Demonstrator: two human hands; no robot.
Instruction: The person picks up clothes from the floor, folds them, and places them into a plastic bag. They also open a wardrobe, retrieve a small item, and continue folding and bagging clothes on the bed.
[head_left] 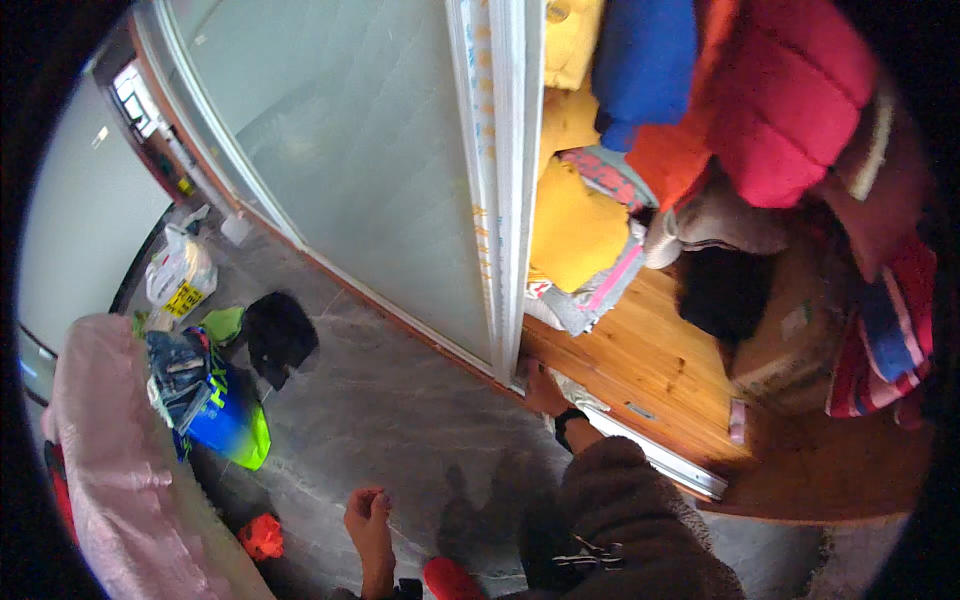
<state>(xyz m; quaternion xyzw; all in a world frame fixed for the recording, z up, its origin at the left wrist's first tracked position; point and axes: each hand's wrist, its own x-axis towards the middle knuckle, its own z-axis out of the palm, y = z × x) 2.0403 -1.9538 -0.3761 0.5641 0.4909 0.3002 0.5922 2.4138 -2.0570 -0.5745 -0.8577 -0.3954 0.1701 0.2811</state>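
Observation:
My right hand [545,392], with a dark band on its wrist, reaches down to the lower corner of the frosted sliding door [370,170]. Its fingers are dark and blurred against the door's white frame [507,200], so their grip is unclear. Beside that wrist, a crumpled whitish cloth [578,393] lies by the white bottom track [665,462]. My left hand [370,520] is held over the grey floor, its fingers curled in toward the thumb, with nothing visible in them.
Right of the door, an open wardrobe holds hanging clothes [790,90], folded yellow cloth [580,230] and a cardboard box [790,345] on its wooden base [640,350]. At left lie a blue-and-lime bag [228,415], a black cloth [280,338], a white plastic bag [182,275] and a pink-covered bed [120,440].

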